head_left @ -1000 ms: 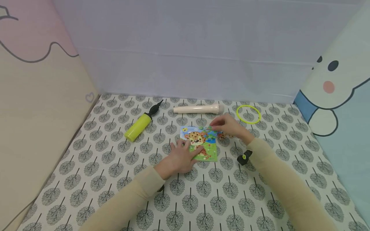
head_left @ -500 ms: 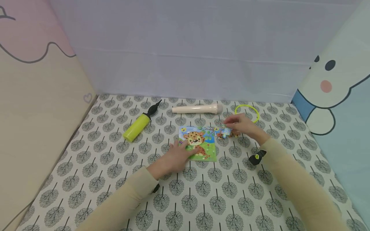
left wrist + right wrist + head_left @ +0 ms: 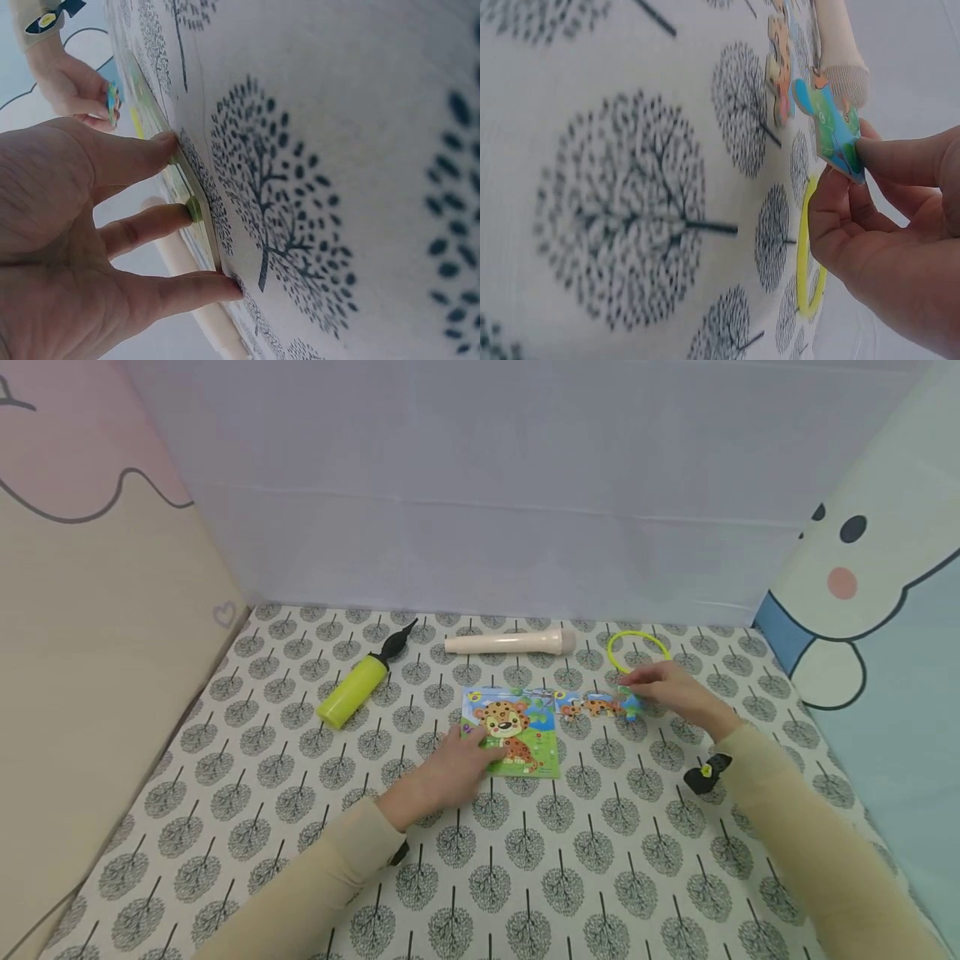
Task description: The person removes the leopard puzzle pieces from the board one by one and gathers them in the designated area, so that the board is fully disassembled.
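A leopard jigsaw puzzle board [image 3: 538, 752] lies mid-table in the head view. My left hand [image 3: 452, 768] rests on its left side, and the left wrist view shows the spread fingers [image 3: 146, 232] at the board's edge. Right of the board, my right hand [image 3: 678, 695] pinches a blue and green puzzle piece [image 3: 832, 133] between thumb and fingertips, above the cloth. Between the board and that hand, a leopard-face piece [image 3: 570, 707] and a spotted body piece [image 3: 598, 706] lie in a row level with the board's top edge.
Behind the board lies a pale toy microphone [image 3: 510, 643]. A yellow hand pump [image 3: 354, 693] with a black nozzle is at the left. The yellow ring [image 3: 611, 653] lies just beyond my right hand. A tree-print cloth [image 3: 562, 860] covers the table, with fabric walls around.
My right hand has moved right, away from the board's top right corner, carrying the puzzle piece past the two loose pieces. The left hand stays on the board, having shifted slightly left.
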Tool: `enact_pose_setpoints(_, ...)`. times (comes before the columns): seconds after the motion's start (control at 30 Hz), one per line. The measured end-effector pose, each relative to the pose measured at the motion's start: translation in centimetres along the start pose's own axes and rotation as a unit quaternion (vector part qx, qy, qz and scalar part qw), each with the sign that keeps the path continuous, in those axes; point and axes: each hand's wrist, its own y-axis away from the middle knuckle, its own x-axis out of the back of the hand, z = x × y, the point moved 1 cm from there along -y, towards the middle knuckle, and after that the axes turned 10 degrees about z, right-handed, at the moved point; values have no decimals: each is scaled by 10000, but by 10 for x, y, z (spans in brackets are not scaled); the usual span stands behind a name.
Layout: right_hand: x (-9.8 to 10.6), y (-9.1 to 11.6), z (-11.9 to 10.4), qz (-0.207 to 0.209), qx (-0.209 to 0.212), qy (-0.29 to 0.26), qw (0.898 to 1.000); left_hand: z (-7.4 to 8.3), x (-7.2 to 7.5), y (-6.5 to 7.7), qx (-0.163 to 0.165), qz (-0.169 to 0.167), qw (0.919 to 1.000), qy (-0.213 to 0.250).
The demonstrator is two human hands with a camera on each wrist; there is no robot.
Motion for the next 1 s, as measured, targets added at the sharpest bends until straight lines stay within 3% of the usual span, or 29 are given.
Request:
enact_pose_setpoints(0.27, 3, 0, 14, 100, -76, 444, 9989, -3, -1, 5, 184, 244, 9975, 635)
enact_pose_setpoints(0.37, 0, -2, 18, 296, 116, 824, 9961, -2, 0, 6, 222, 241, 9975, 620)
enact_pose_setpoints(0.67, -7, -5, 25, 714, 422, 1196, 9893, -1, 4, 10, 273, 159, 9980, 543)
enact_pose_setpoints(1.0, -7, 0, 22, 784, 457, 1443, 9854, -1, 4, 10, 201, 163, 9981, 551)
